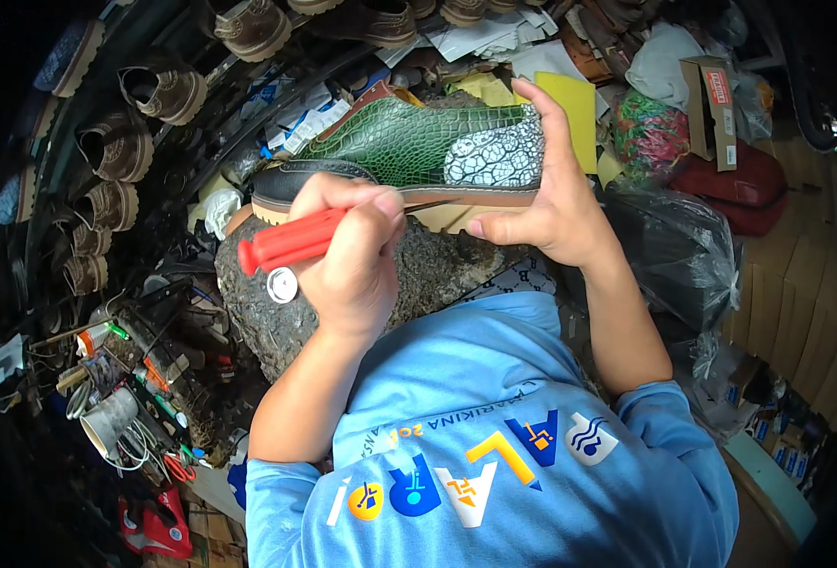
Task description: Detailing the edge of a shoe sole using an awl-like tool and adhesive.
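My left hand [357, 256] is wrapped round the fluted red handle of an awl [291, 242]. Its thin dark shaft points right, against the welt of a shoe [381, 142]. This shoe has a black toe, a green scaly-patterned side, a white heel patch with black lines and a pale sole. My right hand [565, 204] grips the heel end, fingers up behind it and thumb below at the sole. Under the shoe is a rough dark grey block [258, 327], close to my lap. A small round silvery thing [282, 285] shows beside my left hand.
Several brown shoes [115, 147] line racks at the left and top. Papers [480, 38] and a yellow sheet [579, 118] lie behind the shoe. Black plastic bags [669, 256] and a red bag [740, 189] are at the right. Tools and a white cup [111, 421] clutter the lower left.
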The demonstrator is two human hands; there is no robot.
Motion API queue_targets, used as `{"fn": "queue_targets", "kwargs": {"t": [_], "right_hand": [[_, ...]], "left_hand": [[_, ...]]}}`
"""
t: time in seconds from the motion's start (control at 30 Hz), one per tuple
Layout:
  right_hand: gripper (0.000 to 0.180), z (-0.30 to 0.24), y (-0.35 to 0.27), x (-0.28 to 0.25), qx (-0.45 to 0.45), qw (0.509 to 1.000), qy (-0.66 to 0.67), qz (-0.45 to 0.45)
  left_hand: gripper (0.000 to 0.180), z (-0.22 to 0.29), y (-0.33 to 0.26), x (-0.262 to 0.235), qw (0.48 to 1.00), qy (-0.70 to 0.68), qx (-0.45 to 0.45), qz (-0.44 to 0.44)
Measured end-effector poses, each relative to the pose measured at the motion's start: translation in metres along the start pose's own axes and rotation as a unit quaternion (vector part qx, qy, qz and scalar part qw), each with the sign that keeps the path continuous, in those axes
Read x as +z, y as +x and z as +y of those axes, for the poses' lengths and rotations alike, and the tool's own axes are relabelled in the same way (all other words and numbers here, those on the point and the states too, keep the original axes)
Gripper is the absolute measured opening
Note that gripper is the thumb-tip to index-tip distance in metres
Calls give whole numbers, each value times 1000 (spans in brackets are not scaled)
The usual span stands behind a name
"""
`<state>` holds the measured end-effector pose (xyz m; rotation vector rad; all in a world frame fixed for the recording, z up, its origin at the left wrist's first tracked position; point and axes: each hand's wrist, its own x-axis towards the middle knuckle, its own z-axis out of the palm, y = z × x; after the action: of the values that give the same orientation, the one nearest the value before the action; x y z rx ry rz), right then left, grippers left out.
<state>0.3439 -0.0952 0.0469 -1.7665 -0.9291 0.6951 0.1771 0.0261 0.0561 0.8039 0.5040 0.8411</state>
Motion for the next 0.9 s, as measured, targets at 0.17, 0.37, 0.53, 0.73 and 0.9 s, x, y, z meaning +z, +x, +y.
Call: {"fn": "queue_targets", "kwargs": {"t": [0.17,0.37,0.53,0.73,0.9], "right_hand": [[124,0,-2,-2,-21,999,-36,10],[124,0,-2,-2,-33,999,-13,6],[124,-3,-2,-1,-9,1000,9,1],[123,-4,-2,-1,-20,1000,-13,9],[124,2,-1,-2,-17,1000,10,1]], "left_hand": [[6,-7,2,4,1000,21,-10,6],[6,-7,1,2,998,67,-12,6],[8,-7,1,2,996,89,-15,16],[9,-7,1,1,994,103,-9,19],[8,-6,6,-4,1000,-15,-25,4]]}}
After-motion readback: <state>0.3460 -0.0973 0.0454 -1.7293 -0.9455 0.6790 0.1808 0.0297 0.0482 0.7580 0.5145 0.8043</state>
